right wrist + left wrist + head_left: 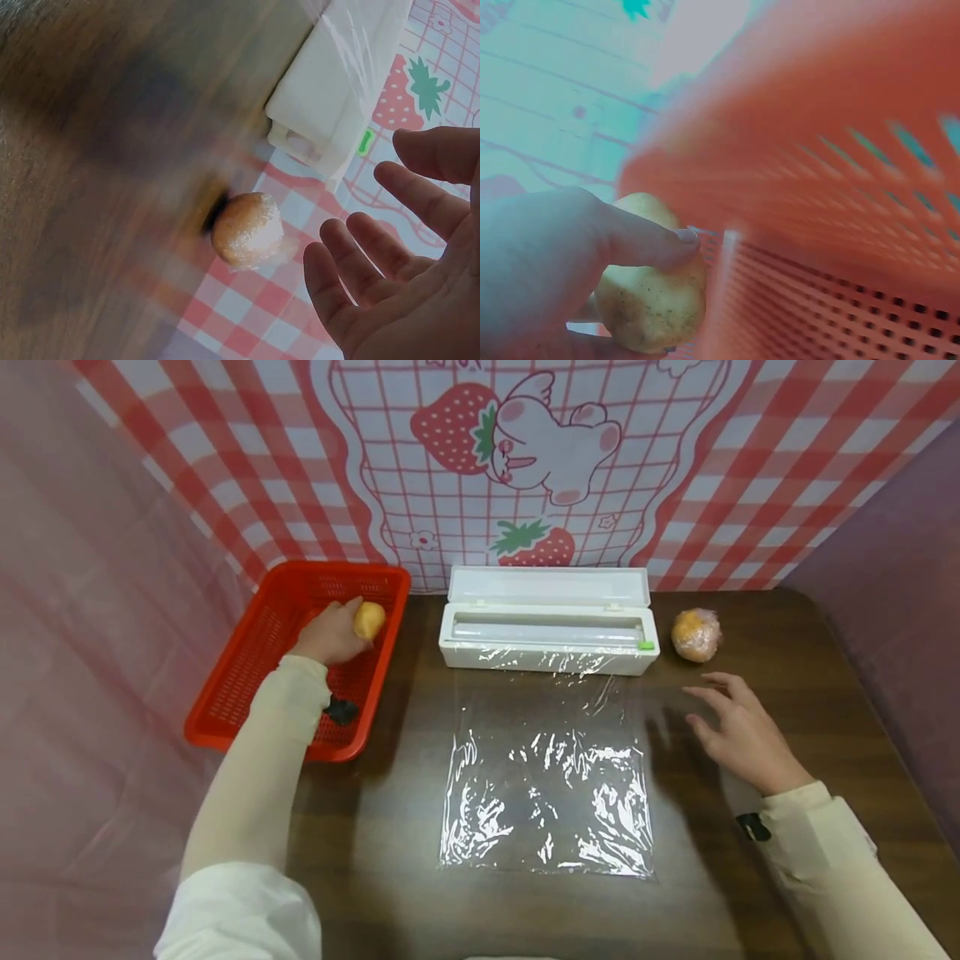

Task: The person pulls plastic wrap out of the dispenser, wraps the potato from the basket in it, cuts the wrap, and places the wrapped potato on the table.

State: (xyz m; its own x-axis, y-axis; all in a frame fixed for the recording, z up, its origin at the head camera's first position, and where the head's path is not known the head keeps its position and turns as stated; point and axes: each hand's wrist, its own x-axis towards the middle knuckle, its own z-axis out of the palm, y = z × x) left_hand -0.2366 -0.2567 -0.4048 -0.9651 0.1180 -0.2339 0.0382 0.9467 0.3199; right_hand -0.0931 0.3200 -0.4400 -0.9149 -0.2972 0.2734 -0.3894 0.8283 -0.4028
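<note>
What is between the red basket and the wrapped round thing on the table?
In the head view, the white box with its lid up stands between the red basket and the wrapped round thing, clear film stretching toward the person.

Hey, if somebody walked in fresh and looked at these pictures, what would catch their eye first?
Probably the bright red basket on the left, where the left hand grips a yellowish potato. Next might be the shiny clear film spread across the middle of the table from the open white box. Behind it all, the strawberry-print backdrop stands out too.
</note>
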